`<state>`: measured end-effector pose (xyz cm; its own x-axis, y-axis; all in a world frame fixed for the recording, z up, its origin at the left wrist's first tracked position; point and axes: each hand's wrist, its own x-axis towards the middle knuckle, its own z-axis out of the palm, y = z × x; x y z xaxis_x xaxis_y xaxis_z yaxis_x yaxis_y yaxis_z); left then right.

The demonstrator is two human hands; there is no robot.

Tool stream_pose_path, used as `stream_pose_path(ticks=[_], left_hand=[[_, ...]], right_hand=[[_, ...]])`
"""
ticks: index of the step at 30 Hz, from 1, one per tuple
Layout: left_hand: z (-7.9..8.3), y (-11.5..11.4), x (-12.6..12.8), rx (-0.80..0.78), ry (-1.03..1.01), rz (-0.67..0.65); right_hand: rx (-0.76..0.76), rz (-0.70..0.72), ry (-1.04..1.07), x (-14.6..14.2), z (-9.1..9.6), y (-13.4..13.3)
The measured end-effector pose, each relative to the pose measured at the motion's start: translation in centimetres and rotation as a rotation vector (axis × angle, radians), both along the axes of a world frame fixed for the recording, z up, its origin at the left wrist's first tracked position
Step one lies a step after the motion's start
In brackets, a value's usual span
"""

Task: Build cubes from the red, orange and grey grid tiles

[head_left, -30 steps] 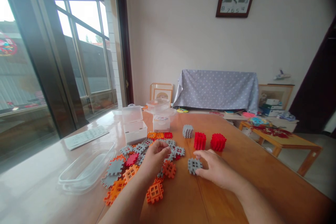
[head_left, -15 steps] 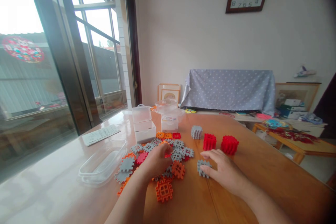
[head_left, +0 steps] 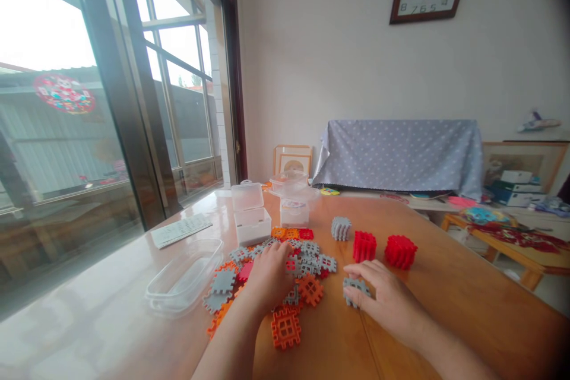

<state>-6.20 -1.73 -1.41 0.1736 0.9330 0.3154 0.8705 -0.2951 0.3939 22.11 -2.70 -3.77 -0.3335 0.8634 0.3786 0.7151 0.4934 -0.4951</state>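
Grey, orange and red waffle blocks lie in a loose pile (head_left: pixel 310 264) in the middle of the wooden table. My left hand (head_left: pixel 271 273) reaches over this pile with its fingers pointing down into it; the fingertips are hidden, so what they touch does not show. To the right, my right hand (head_left: pixel 385 292) has its thumb and fingers around a short grey stack of waffle blocks (head_left: pixel 357 288) that rests on the table. Beyond it stand a taller grey stack (head_left: pixel 341 228), a red stack (head_left: pixel 364 246) and another red stack (head_left: pixel 401 251).
A clear plastic tub (head_left: pixel 180 282) sits left of the pile, with a printed sheet (head_left: pixel 181 230) behind it. Two boxes, a lidded one (head_left: pixel 253 227) and a clear one (head_left: pixel 294 214), stand behind the pile. An orange block (head_left: pixel 286 328) lies at its near edge.
The view has swung slightly to the left, so everything sits further right. My left hand has moved a little within the pile. My right hand stays at the short grey stack, its fingers slightly closer to it.
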Motion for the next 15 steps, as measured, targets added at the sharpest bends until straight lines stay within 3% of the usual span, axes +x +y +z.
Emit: stream_pose_path(ticks=[3, 10, 15], left_hand=[[0.4, -0.2, 0.7, 0.069, -0.092, -0.046], [0.6, -1.7, 3.6, 0.065, -0.374, -0.391], [1.0, -2.8, 4.7, -0.038, -0.449, -0.500]], right_hand=[[0.008, 0.001, 0.023, -0.2, 0.3, -0.3], [-0.003, 0.026, 0.158, -0.9, 0.3, -0.7], [-0.207, 0.091, 0.488, -1.5, -0.2, -0.7]])
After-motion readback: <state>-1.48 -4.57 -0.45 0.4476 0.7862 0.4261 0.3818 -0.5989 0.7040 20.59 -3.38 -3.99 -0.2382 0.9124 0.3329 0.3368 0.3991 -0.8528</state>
